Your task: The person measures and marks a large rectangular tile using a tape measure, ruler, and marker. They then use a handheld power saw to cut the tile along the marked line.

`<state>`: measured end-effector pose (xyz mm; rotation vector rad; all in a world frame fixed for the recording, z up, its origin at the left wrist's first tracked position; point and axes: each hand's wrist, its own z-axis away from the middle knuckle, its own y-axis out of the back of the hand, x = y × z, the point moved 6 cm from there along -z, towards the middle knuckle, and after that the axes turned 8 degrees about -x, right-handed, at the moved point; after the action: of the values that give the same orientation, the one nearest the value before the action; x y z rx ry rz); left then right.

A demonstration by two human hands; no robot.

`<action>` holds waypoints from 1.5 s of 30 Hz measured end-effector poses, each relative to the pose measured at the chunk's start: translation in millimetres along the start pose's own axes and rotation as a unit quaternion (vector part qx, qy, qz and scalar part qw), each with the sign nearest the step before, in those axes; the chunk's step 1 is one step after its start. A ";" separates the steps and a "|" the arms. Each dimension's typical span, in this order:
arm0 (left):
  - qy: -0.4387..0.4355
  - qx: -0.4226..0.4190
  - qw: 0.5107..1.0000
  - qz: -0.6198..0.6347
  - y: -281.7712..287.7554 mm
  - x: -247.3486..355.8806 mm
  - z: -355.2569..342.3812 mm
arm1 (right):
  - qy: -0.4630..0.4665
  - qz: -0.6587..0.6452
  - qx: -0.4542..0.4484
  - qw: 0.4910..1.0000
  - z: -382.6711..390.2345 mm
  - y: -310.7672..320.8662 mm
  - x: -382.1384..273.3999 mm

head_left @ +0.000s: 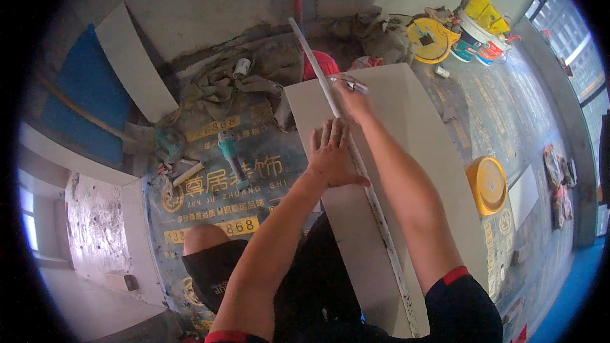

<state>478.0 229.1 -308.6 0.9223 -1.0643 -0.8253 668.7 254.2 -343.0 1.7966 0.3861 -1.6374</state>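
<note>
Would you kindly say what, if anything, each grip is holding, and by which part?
The right grip holds a pen-like tool; where along it is too small to tell. The left grip lies spread across the straightedge, not visibly clasping it.

Head-worn fisheye, facing steeply downward

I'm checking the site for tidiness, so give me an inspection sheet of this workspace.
Surface: pale panel above dark printed floor covering; its support is hidden.
Job's things: long bar lying lengthwise across the panel; pen-like tool.
Clutter: crumpled sheeting beyond the panel, green-handled tool on the left, buckets at far right.
Hands: left hand spread over the bar; right hand gripping the pen-like tool.
Cables: nothing seen.
Surroundings: bare wall ahead, window on the right.
</note>
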 end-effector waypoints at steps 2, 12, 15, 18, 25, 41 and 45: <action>-0.004 0.004 1.000 -0.005 -1.9 1.3 -1.6 | 0.076 0.009 0.009 0.997 -4.7 0.6 -4.4; 0.003 0.003 1.000 -0.003 -5.0 -5.8 1.2 | 0.040 0.074 0.011 0.996 4.7 -10.8 -21.1; 0.007 0.012 1.000 -0.006 -5.8 -7.4 0.3 | 0.009 0.138 0.022 0.990 4.6 -9.7 -23.2; -0.004 0.016 1.000 0.000 -1.7 -0.6 -2.3 | 0.057 0.172 0.045 0.982 4.1 2.8 -25.7; 0.010 0.005 1.000 -0.026 1.9 -2.6 2.1 | 0.155 0.231 0.031 0.960 76.2 23.2 -42.2; -0.008 0.033 0.997 -0.065 -10.2 -8.4 -9.1 | 0.113 0.214 -0.007 0.970 328.1 101.6 -30.0; 0.006 0.015 0.997 -0.076 -13.8 -10.4 -11.2 | 0.107 0.212 -0.012 0.971 354.0 106.9 -36.2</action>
<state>484.3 235.5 -327.2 1.0411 -1.0076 -0.9308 458.4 -44.7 -275.6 1.8867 0.1011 -1.1467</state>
